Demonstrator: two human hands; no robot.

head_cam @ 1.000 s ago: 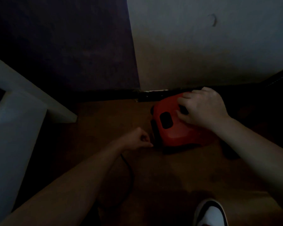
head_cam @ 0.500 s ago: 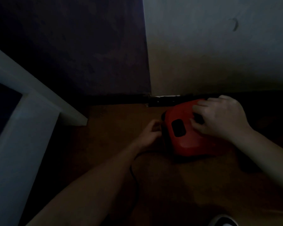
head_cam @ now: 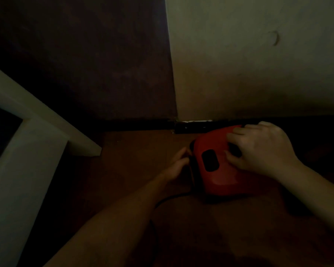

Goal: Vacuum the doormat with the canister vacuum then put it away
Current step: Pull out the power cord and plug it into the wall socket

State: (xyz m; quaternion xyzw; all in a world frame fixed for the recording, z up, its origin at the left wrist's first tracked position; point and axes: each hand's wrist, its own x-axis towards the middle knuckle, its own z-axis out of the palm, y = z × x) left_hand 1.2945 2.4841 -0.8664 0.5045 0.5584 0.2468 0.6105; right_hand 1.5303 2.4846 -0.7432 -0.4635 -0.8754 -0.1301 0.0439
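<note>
"Resting on the wooden floor (head_cam: 139, 151), what is seen?"
"A canister vacuum (head_cam: 220, 178) of smooth, rounded red plastic. Its dark handle is gripped by the right hand (head_cam: 262, 149); the left hand (head_cam: 175, 168) is laid at its black end, and whether its fingers are closed cannot be told."

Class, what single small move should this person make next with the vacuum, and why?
Probably guide the loose black cord into the red vacuum with the left hand, whose fingers touch its cord end, while the right hand holds it steady.
</note>
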